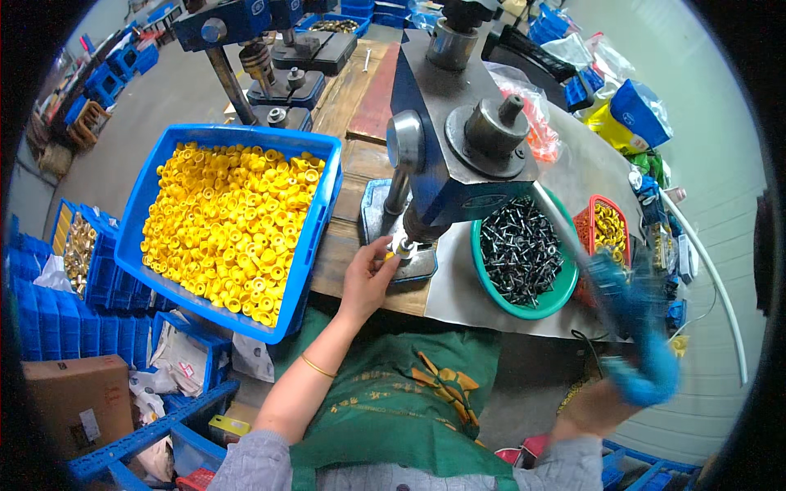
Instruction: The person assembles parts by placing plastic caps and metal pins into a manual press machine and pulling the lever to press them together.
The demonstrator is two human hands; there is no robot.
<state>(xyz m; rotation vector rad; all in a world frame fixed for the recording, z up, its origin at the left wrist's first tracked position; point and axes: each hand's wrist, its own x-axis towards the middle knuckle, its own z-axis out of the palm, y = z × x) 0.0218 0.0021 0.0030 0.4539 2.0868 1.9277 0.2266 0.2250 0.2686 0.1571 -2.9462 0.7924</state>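
My bare left hand is at the base of a hand press, under its ram. Thumb and fingertips pinch a small yellow cap, mostly hidden by the fingers, beside a bright metal fixture. My right hand, in a blue glove, is off to the right and smeared by motion. The press's grey lever runs down into the glove, which appears closed round it. Left of the press, a blue tub holds many yellow caps. On its right, a green basin contains dark metal screw-like pieces.
A red basket with yellow pieces stands beyond the basin. Other presses occupy the bench's far left. Blue crates and a cardboard box are stacked at lower left. Bags crowd the far right.
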